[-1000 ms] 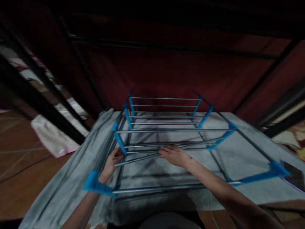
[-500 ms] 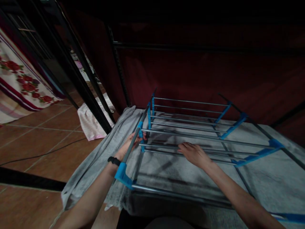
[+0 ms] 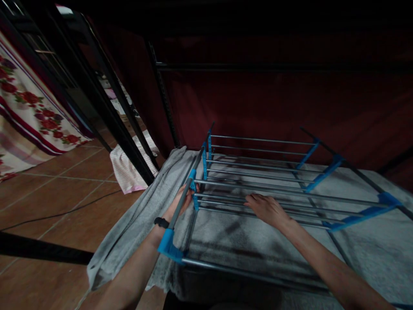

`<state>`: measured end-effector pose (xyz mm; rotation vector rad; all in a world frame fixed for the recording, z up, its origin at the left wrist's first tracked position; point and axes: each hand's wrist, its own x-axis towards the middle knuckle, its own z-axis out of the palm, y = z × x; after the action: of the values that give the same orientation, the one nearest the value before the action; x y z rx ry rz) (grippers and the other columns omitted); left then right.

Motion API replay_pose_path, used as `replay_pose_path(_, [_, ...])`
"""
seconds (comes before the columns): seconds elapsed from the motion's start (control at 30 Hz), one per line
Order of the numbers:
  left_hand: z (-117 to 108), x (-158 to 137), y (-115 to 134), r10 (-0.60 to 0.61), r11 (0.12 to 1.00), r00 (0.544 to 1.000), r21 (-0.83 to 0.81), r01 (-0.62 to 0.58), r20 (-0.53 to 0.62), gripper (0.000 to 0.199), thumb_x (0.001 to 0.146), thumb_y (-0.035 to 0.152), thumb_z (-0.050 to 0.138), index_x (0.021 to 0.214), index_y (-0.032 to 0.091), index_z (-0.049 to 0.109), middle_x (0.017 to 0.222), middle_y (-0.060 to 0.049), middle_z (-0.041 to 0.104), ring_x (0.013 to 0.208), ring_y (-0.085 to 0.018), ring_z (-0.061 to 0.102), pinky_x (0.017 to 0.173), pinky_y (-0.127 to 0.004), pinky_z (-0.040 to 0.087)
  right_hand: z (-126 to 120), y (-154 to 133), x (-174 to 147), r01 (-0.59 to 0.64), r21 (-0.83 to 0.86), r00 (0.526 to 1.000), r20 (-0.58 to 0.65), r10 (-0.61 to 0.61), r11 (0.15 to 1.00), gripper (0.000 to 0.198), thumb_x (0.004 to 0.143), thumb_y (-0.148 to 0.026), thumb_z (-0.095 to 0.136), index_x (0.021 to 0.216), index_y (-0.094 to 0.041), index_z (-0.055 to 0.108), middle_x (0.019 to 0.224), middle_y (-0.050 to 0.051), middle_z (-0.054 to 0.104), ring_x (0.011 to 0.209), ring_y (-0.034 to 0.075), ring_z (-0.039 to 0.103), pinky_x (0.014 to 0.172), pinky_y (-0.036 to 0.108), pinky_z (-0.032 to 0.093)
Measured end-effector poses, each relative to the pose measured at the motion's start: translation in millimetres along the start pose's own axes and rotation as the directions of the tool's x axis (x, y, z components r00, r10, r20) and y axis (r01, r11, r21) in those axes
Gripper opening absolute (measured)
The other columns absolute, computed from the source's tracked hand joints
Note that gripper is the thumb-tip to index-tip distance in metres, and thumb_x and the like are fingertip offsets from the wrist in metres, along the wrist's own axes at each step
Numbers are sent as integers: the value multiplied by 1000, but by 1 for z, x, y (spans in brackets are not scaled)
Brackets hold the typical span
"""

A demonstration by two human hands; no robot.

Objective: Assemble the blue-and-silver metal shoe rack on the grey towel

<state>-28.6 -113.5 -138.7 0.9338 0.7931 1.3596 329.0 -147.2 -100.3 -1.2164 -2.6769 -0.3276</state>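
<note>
A rack of thin metal tubes [image 3: 258, 162] joined by blue plastic connectors lies on a grey blanket. My left hand [image 3: 183, 201], with a dark band at its wrist, reaches behind the left side pole. Its fingers are closed around a blue slotted connector [image 3: 195, 200], partly hidden by the pole. Over the middle of the rack, my right hand [image 3: 265, 209] is closed on a metal rod [image 3: 222, 197] that runs to that same connector. Its fingertips curl down behind the rod. A blue corner joint [image 3: 169, 246] sits nearer to me on the left pole.
The grey blanket [image 3: 129, 228] hangs over the left edge. Black metal posts [image 3: 106, 101] stand at the left, with a striped cloth [image 3: 129, 165] by their foot. Dark red fabric [image 3: 274, 103] covers the back. A cable [image 3: 80, 210] crosses the tiled floor.
The camera view has shifted slightly, so the scene sits a little lower and further right. The rod's left end now meets the blue connector instead of jutting past it. Both hands keep their places.
</note>
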Motion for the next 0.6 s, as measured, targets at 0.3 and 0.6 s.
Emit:
replay_pose_path(0.3, [16, -11, 15, 6, 988, 998, 153, -16, 65, 31, 64, 29, 87, 86, 17, 69, 84, -4, 66, 84, -19, 63, 74, -29, 50, -1, 10, 4, -53, 14, 995, 86, 52, 998, 22, 107, -32, 44, 100, -22, 62, 90, 4, 73, 81, 19, 70, 62, 29, 36])
replay_pose_path(0.6, [14, -10, 14, 51, 958, 998, 281, -58, 33, 38, 67, 45, 89, 89, 18, 74, 86, -3, 68, 79, -17, 60, 76, -30, 49, -3, 9, 2, -48, 14, 991, 123, 46, 999, 26, 108, -34, 41, 102, -23, 63, 96, 4, 72, 86, 19, 70, 61, 29, 35])
